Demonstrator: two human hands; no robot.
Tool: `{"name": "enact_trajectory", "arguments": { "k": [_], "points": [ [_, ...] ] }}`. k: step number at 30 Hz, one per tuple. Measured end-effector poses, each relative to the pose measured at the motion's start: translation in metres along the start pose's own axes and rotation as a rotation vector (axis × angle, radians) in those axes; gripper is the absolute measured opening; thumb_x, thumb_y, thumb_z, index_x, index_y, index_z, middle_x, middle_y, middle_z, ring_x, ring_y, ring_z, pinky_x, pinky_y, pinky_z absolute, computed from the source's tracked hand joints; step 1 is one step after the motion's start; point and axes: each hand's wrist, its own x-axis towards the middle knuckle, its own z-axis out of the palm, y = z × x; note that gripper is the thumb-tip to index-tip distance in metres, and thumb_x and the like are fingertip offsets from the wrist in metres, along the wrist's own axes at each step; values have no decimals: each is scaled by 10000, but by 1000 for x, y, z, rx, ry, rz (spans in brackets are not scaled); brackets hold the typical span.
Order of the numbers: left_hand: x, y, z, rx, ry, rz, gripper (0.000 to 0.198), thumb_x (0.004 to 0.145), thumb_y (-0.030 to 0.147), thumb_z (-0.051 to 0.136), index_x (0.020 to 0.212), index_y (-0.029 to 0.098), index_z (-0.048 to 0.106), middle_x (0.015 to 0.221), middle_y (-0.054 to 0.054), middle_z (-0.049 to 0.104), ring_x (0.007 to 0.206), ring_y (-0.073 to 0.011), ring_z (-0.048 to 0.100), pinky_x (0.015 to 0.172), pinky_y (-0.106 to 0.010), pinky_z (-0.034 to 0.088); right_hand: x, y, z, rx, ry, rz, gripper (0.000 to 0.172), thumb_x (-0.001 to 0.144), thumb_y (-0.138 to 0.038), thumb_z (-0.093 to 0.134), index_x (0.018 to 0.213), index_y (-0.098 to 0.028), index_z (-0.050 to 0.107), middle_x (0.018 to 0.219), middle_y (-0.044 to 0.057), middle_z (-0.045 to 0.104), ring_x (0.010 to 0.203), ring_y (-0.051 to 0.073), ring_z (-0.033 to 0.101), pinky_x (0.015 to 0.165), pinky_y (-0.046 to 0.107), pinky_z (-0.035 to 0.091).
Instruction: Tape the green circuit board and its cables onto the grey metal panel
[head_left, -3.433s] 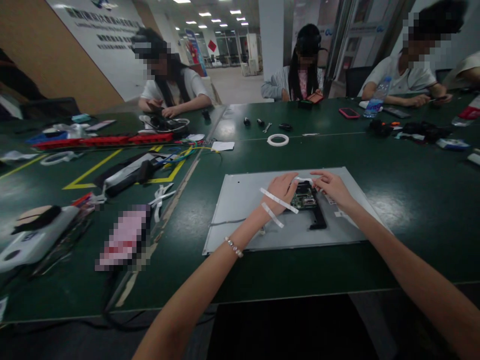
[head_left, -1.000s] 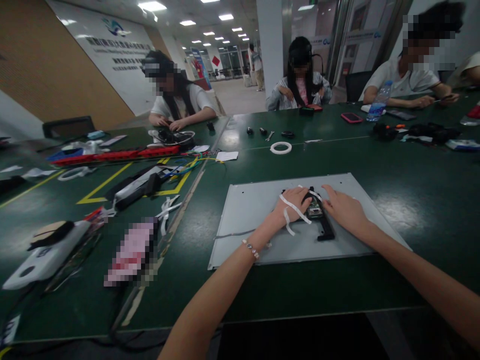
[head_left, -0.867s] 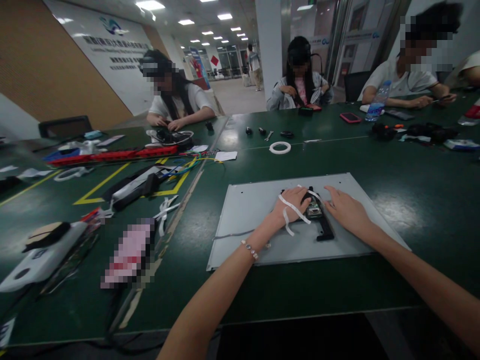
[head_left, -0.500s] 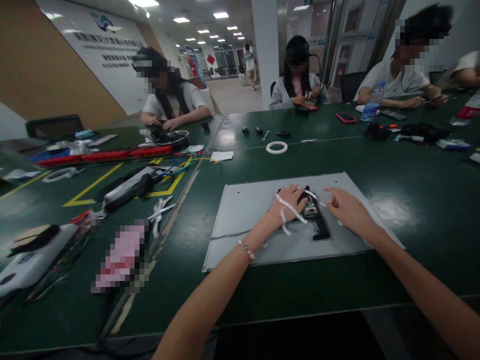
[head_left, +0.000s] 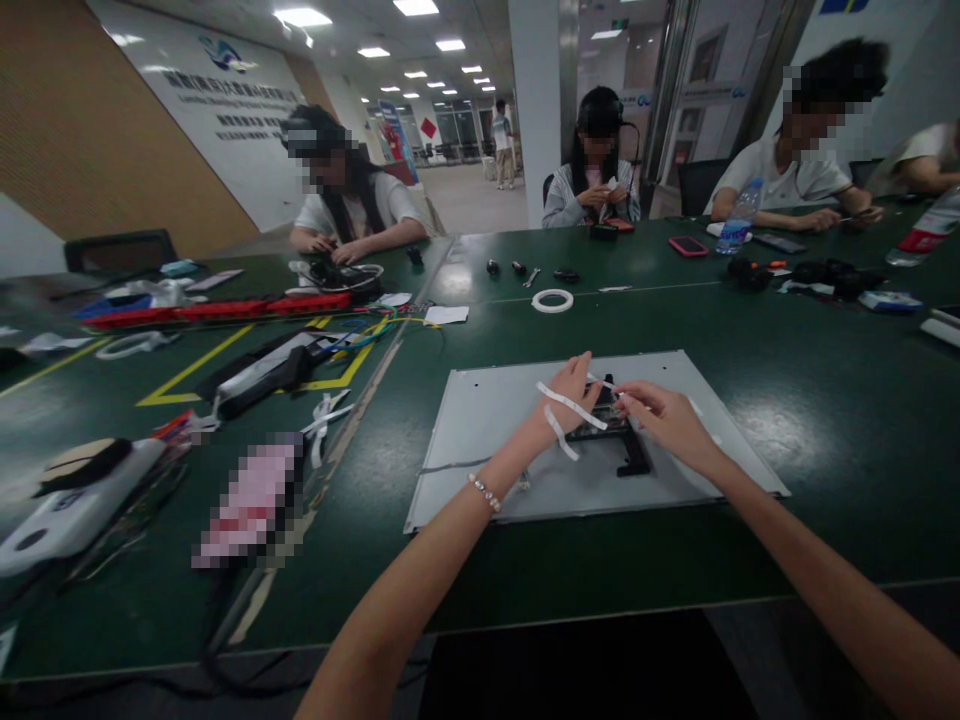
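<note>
My left hand (head_left: 571, 380) is over the left side of a black frame (head_left: 634, 456) holding a small electronic board; its visible fingers are stretched out. Two narrow strips of white tape (head_left: 577, 408) cling to the back of that hand and its wrist. My right hand (head_left: 666, 420) is at the board's upper right, thumb and forefinger pinched on a thin white tape strip that runs over to my left hand. Beneath lies a light grey panel (head_left: 480, 420), with a grey cable (head_left: 454, 467) crossing its left side. My left palm and part of the board are hidden.
A white tape roll (head_left: 553, 301) and a small wrench (head_left: 532, 277) lie beyond the panel. To the left are a black-and-white device (head_left: 262, 372), red strips (head_left: 225, 310) and a white case (head_left: 82, 500). Several people sit across the green table (head_left: 450, 580).
My right hand has moved left to the board and its fingers have closed on the tape strip. My left hand has tilted, its fingers now pointing up and away.
</note>
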Motion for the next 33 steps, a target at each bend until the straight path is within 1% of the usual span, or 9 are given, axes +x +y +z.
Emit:
{"name": "enact_trajectory", "arguments": {
  "k": [4,9,13,16,19,22,24,27,33],
  "points": [
    [-2,9,-6,38,84,-17,490,915,290,384,1344,54,356,1367,-209,459,1306,-256,413,1078,-415,360,-5,-13,12,65,-47,-5,329,845,-446,546,1052,-200,619,883,50,698,793,183,659,659,287,497],
    [-6,19,-5,109,172,-57,471,922,290,372,1332,57,375,1365,-209,457,1329,-268,377,1091,-427,335,-5,-15,18,320,-153,106,400,784,-427,620,1102,-197,540,757,18,676,664,160,638,503,234,449],
    [-13,19,-10,158,161,-84,483,908,268,405,1344,64,372,1395,-204,436,1356,-274,338,1104,-435,310,-5,-16,16,440,-118,151,363,725,-407,685,992,-186,577,682,-8,639,588,124,591,495,223,444],
    [-19,6,-23,157,145,-104,482,896,259,435,1337,70,394,1395,-194,445,1360,-278,331,1112,-447,298,-4,-17,10,469,-49,138,312,724,-408,691,921,-180,611,662,-17,614,566,100,555,527,228,460],
    [-28,-19,-40,75,116,-148,407,883,232,452,1266,97,483,1327,-154,525,1334,-264,377,1098,-441,330,-4,-17,3,444,43,113,289,754,-401,666,943,-184,636,710,-4,626,611,103,567,571,239,479],
    [-41,-43,-56,-87,87,-185,307,887,227,438,1153,160,577,1213,-82,619,1208,-210,514,1064,-411,384,-5,-14,0,388,65,98,289,781,-399,640,977,-187,664,857,37,671,747,137,613,632,259,497],
    [-49,-53,-64,-189,69,-235,284,875,226,447,1101,179,611,1159,-64,648,1108,-195,580,969,-383,471,-5,-12,2,351,45,74,279,780,-387,647,969,-185,680,951,55,682,838,158,626,718,288,508],
    [-56,-60,-70,-298,40,-270,251,849,219,478,1032,166,643,1073,-66,681,1004,-180,628,880,-347,520,-5,-12,7,307,19,44,271,765,-369,664,958,-181,688,983,57,686,874,173,634,817,342,503],
    [-59,-62,-66,-400,39,-239,199,825,207,520,958,155,659,969,-56,710,926,-160,653,889,-345,515,-3,-23,7,254,-39,13,313,740,-358,697,1000,-184,682,980,63,677,831,174,633,754,340,526]
  ]
}}
